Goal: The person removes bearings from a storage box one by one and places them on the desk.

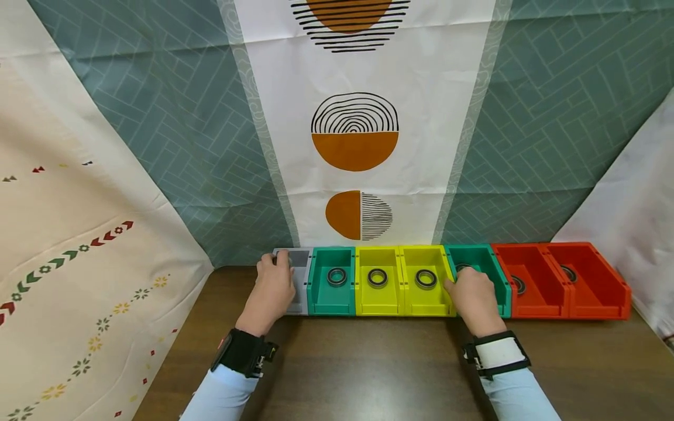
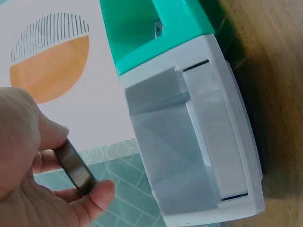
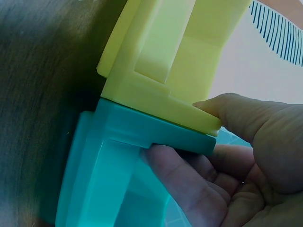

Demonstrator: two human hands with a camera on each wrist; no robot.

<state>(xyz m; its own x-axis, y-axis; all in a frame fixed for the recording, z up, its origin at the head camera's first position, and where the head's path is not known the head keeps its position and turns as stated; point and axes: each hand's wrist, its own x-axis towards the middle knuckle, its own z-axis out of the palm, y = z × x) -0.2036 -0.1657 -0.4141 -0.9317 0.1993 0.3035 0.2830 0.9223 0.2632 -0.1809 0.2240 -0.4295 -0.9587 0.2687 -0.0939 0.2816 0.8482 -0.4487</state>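
A metal bearing (image 2: 75,168), pinched by the left hand (image 1: 275,285), sits at nine o'clock of the gray bin (image 2: 227,137) in its wrist view; at three o'clock overhead, the right hand (image 1: 474,292) pinches the yellow bin (image 3: 158,104) and teal bin (image 3: 109,175) walls.

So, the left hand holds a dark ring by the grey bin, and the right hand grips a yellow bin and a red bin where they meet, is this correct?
Not red but green: the right wrist view shows the right hand gripping a yellow bin and a green bin where they meet. The left hand does hold a dark ring by the grey bin.
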